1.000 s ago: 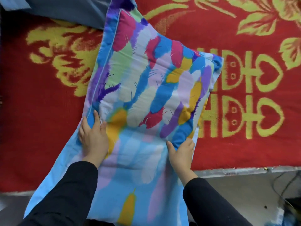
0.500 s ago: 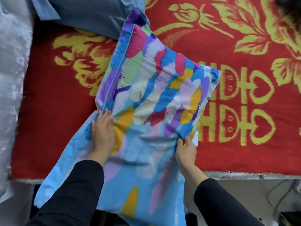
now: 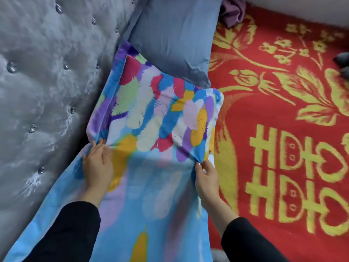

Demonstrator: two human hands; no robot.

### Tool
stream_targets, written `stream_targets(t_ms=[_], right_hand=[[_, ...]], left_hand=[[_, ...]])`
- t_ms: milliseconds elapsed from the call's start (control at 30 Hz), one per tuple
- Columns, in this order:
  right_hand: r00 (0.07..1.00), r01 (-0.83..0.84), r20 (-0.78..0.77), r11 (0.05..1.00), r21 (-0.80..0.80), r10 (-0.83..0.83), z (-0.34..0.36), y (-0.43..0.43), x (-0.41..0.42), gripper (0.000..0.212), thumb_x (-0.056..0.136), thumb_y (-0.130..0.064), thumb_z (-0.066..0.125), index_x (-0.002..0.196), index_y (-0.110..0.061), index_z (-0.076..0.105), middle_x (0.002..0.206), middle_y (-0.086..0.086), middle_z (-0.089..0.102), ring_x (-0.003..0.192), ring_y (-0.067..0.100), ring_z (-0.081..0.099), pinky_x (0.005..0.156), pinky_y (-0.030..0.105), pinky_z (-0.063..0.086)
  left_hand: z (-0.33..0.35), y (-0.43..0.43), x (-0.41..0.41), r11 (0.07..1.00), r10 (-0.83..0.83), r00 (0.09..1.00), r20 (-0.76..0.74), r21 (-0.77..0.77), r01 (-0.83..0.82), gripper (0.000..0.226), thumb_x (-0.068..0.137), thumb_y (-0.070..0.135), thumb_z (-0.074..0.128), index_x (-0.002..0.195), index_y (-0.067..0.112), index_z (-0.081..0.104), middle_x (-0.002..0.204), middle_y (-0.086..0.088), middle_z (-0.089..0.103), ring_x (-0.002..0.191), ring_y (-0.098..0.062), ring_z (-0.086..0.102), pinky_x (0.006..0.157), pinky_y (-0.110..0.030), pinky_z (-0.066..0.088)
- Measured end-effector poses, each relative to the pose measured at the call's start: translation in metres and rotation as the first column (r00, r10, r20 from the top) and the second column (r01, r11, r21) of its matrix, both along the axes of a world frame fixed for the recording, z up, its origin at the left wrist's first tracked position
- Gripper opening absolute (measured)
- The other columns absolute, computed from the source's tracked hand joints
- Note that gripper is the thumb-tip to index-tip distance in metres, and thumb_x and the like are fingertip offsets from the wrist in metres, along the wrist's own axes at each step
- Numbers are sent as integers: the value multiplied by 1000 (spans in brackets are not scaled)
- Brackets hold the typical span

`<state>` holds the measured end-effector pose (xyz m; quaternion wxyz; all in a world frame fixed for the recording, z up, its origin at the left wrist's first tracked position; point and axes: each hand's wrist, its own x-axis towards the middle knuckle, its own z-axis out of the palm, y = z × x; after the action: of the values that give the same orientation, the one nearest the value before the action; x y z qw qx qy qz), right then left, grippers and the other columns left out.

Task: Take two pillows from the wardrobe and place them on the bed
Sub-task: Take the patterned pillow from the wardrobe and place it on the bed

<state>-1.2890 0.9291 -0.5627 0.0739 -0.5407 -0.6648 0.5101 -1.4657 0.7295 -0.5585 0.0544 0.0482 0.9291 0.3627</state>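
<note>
A pillow in a bright feather-print case point(image 3: 154, 118) lies on the bed's red and yellow blanket point(image 3: 283, 148), its far end against the grey tufted headboard point(image 3: 47, 82). The filled part is the far half; the near half of the case is flat and hangs toward me. My left hand point(image 3: 97, 165) grips the case at its left edge where the filling ends. At the right edge my right hand point(image 3: 206, 178) pinches the fabric. A plain blue-grey pillow point(image 3: 175, 38) rests just beyond, its near corner touching the feather-print one.
A crumpled purple cloth point(image 3: 234, 12) lies past the blue-grey pillow. A dark object point(image 3: 342, 65) shows at the right edge. The headboard fills the left side of the view.
The feather-print pillow has slid left and farther up the bed, now against the headboard and touching the blue-grey pillow. Both hands kept their grip and moved with it.
</note>
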Motion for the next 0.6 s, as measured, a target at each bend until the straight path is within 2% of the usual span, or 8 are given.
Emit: stream_targets(t_ms=[67, 167, 233, 267, 333, 433, 500, 600], right_hand=[[1000, -18, -10, 1000, 9, 18, -6, -2, -19, 35, 93, -18, 49, 62, -19, 31, 58, -5, 34, 57, 16, 32, 59, 32, 28], [999, -33, -14, 999, 21, 33, -24, -4, -40, 35, 93, -17, 49, 62, -20, 32, 58, -6, 36, 58, 16, 35, 57, 33, 28], [998, -66, -3, 998, 11, 66, -39, -3, -47, 32, 94, -17, 49, 64, -20, 37, 61, -5, 42, 63, 18, 40, 61, 32, 31], [992, -123, 20, 992, -14, 123, -45, -4, -49, 24, 94, -19, 49, 70, -20, 45, 67, -4, 49, 67, 19, 45, 63, 31, 33], [960, -250, 104, 965, -84, 258, -53, -8, -50, 7, 91, -23, 53, 96, -21, 58, 87, -1, 59, 79, 19, 55, 71, 28, 40], [919, -359, 139, 929, -89, 368, -55, -10, -49, 34, 86, -21, 60, 120, -19, 54, 110, -1, 57, 103, 19, 56, 84, 26, 40], [895, -403, 175, 912, -79, 411, -49, -7, -50, 38, 86, -20, 59, 124, -18, 53, 120, 1, 57, 110, 20, 55, 86, 25, 39], [842, -487, 228, 871, -70, 489, -42, -5, -47, 40, 87, -20, 58, 126, -14, 51, 129, 7, 56, 117, 23, 53, 93, 30, 40]], left_hand=[[-10, -7, -16, 1000, 9, 1000, -7, -1, -9, 31, 95, 8, 43, 122, -2, 56, 134, -22, 52, 134, -34, 37, 109, -59, 28], [-35, -15, -40, 999, -20, 1000, -14, -42, 20, 31, 94, 7, 43, 122, -1, 55, 134, -23, 52, 134, -34, 37, 109, -54, 30], [-53, -19, -53, 988, -101, 993, 54, -111, 107, 33, 96, 11, 42, 126, 3, 54, 137, -21, 50, 136, -35, 33, 110, -48, 28], [-61, -20, -57, 972, -163, 981, 108, -155, 179, 34, 96, 12, 42, 128, 5, 53, 139, -20, 48, 137, -35, 32, 111, -46, 27], [-74, -19, -57, 932, -248, 946, 211, -213, 292, 36, 95, 12, 44, 129, 6, 51, 143, -24, 41, 139, -37, 27, 114, -44, 23], [-80, -15, -41, 919, -266, 926, 266, -221, 327, 39, 93, 11, 47, 132, 4, 47, 146, -29, 31, 141, -38, 19, 117, -41, 14], [-79, -11, -23, 929, -251, 936, 248, -209, 305, 40, 92, 11, 49, 131, 3, 48, 146, -27, 33, 141, -36, 21, 118, -40, 13], [-71, -6, 11, 949, -201, 942, 267, -184, 255, 40, 91, 12, 51, 130, 5, 50, 147, -25, 33, 140, -36, 24, 117, -39, 16]])
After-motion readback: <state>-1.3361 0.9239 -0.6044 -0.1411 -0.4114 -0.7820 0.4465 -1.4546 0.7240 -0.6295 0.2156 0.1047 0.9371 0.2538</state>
